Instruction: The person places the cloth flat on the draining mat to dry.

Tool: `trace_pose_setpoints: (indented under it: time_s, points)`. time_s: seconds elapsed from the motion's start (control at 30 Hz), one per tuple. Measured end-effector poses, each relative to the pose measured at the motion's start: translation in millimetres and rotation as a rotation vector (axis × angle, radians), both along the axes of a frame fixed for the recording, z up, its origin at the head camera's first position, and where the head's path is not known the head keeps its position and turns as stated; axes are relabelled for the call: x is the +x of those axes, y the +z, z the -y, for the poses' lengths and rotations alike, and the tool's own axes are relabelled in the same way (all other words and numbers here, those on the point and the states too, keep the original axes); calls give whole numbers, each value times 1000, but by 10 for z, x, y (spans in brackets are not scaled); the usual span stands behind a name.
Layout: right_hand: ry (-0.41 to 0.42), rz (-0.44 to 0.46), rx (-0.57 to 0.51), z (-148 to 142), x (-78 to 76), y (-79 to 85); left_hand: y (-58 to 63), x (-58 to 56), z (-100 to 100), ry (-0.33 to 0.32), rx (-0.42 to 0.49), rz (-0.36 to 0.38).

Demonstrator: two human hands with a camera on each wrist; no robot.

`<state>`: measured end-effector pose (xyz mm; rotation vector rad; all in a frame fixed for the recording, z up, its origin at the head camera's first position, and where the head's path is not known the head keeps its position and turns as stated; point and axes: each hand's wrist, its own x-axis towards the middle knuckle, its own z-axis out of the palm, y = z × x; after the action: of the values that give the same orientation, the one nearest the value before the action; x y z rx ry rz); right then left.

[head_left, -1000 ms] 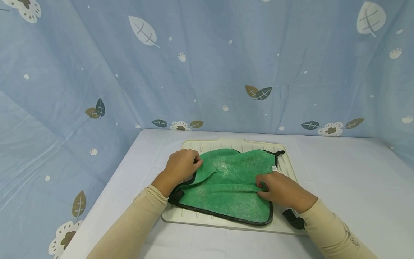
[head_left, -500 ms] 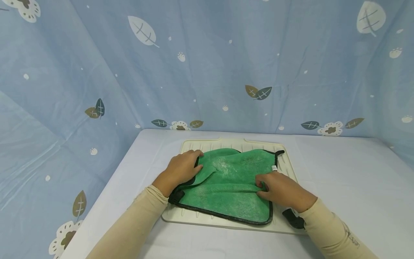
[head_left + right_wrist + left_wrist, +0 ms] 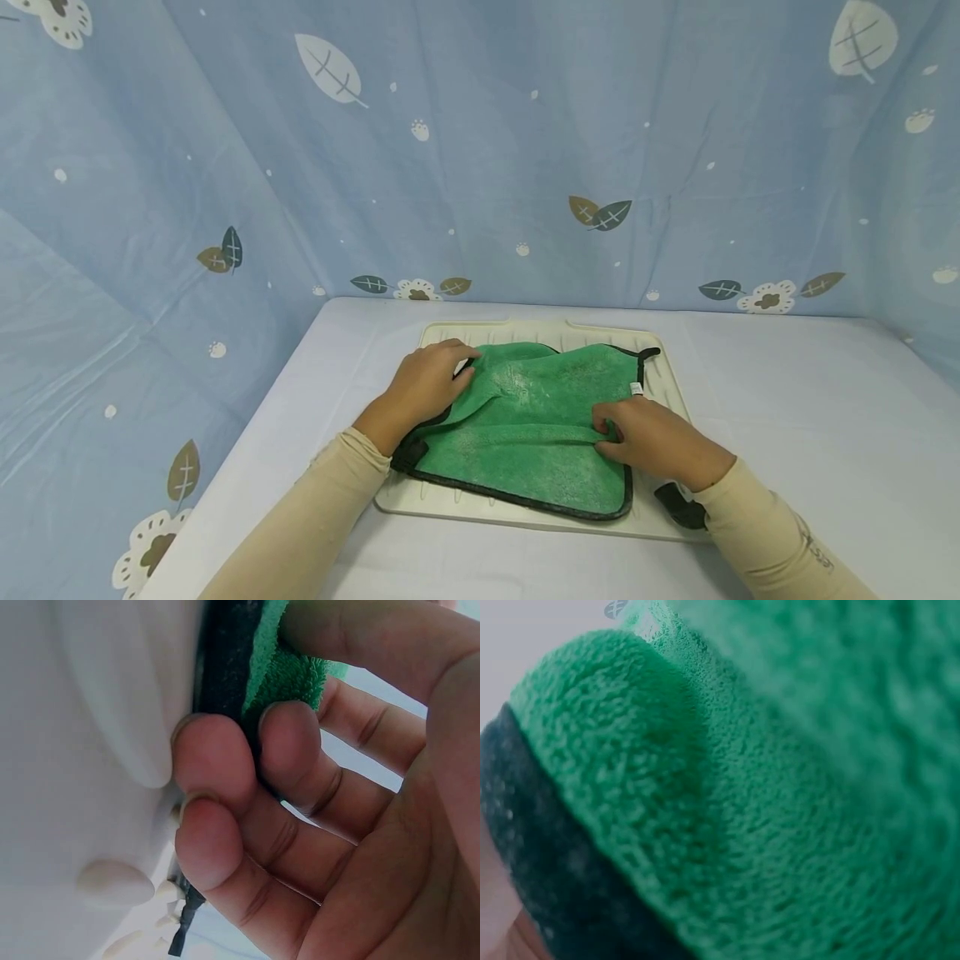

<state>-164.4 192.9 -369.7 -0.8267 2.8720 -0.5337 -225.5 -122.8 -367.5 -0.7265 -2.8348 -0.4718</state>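
Observation:
A green towel [image 3: 525,475] with black edging lies rumpled, with a raised fold across its middle. At its left edge, my left hand [image 3: 420,390] has its fingers stretched forward and its thumb apart, the black edging between them. My right hand [image 3: 652,437] pinches the towel's right edge between thumb and curled fingers. In the right wrist view, green pile [image 3: 289,679] shows between the thumb and the curled fingers [image 3: 217,761]. Towel [image 3: 765,795] fills most of the left wrist view, with only a bit of skin at the lower left corner.
Beneath the towel is a cream ribbed tray [image 3: 517,518], partly covered. A white cloth covers the table [image 3: 795,417]. A black strap [image 3: 681,506] sits by the right wrist. Behind hangs a blue patterned curtain [image 3: 480,150].
My left hand has loosened from a curled grip, its fingers straightening and thumb parting, and has shifted slightly right. My right hand and most of the towel look unmoved.

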Motion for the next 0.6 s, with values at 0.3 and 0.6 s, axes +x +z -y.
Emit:
trace_pose_setpoints:
  time_s: [0.3, 0.6]
  points:
    - [0, 4, -3, 2, 1, 9, 57, 17, -2, -22, 101, -152]
    - [1, 12, -8, 4, 4, 20, 105, 30, 2, 41, 141, -254]
